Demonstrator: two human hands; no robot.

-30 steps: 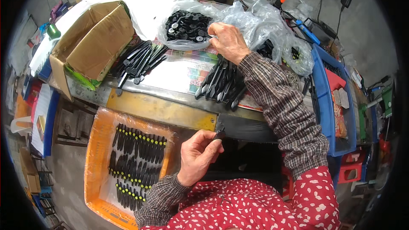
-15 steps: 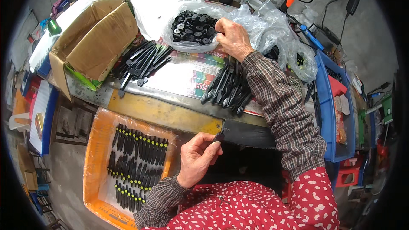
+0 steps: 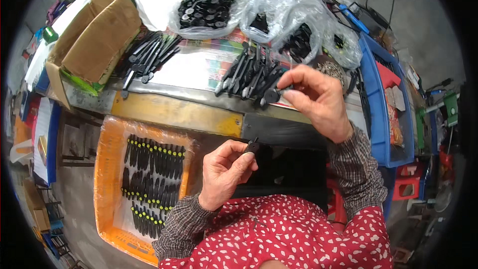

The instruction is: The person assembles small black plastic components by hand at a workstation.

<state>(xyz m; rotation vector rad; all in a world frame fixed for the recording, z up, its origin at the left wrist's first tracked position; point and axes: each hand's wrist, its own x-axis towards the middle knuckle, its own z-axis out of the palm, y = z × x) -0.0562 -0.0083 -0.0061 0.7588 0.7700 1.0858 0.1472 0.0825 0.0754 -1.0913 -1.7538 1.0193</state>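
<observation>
We have one small dark part pinched in each hand. Our left hand (image 3: 222, 172), below the near edge of the desk (image 3: 184, 114), is clamped between thumb and forefinger on a black disc piece (image 3: 253, 147), its flat round face showing. Our right hand (image 3: 321, 99) closes thumb and fingertips on a round black piece (image 3: 272, 95), over the near edge of the desk, just in front of a right-hand pile of long black parts (image 3: 249, 72). The two pieces are apart, so we judge the step in hand to be bringing the right-hand piece over to the left one; how they fit we cannot tell.

The next move, as we read it, calls for lowering the right hand toward the left, clear of the pile, and turning the faces to line up while the left pinch stays firm. Thin, smooth parts could slip from so small a hold.

Toward the far edge of the desk stands an open clear bag (image 3: 184, 32) of loose black discs (image 3: 206, 10); a left-hand pile of black parts (image 3: 152, 52) lies toward the left end. Below the near edge, an orange basket (image 3: 103, 184) holds black parts with yellow-green dots (image 3: 155, 157) in three rows.
</observation>
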